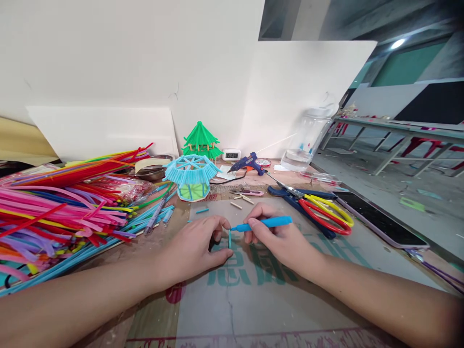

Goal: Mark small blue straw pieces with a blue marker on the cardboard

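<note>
L hand (194, 244) is pinching short blue stick (229, 239) thumb-to-finger; R hand (277, 240) is gripping blue marker (277, 222), tip at far end; light strokes are prob. working best.

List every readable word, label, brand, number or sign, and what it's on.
None reads for certain.
Table covering: large green Chinese characters, partly hidden, unclear; round red mark, unclear.
Small white clock: digits, too small to trust.
Blue glue gun: pale label, too small.
Blue marker: no legible text.
</note>
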`<state>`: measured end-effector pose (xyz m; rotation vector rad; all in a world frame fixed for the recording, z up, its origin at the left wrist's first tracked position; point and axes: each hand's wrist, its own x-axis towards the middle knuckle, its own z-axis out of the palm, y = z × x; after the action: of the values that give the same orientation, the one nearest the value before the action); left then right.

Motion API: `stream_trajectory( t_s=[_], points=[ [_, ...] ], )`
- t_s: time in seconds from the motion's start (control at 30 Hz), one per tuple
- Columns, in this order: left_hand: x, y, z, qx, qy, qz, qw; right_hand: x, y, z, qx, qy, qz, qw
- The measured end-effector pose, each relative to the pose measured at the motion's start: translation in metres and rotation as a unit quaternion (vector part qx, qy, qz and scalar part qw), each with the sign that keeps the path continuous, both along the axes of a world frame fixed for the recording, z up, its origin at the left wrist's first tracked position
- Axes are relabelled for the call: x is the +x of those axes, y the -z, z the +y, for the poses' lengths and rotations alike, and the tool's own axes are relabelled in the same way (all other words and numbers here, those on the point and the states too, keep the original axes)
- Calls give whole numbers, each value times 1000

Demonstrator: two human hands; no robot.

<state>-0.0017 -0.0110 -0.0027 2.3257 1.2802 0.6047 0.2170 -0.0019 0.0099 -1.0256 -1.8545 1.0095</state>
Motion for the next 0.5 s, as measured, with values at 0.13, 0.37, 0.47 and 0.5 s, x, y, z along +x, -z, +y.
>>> stream_trajectory(
  t_s=[0.13,0.37,0.47,0.5],
  points=[
    [0,0,0,4,1,4,1000,-2,-2,-1,-18,-7,0,1000],
    [1,-2,0,6,0,13,1000,-1,-2,-2,-39,14,14,999],
    [1,-2,1,11,5,11,1000,-2,-3,-2,-41,4,10,999],
    [1,-2,0,12,6,10,1000,-2,-3,-2,-40,3,9,999]
  ],
)
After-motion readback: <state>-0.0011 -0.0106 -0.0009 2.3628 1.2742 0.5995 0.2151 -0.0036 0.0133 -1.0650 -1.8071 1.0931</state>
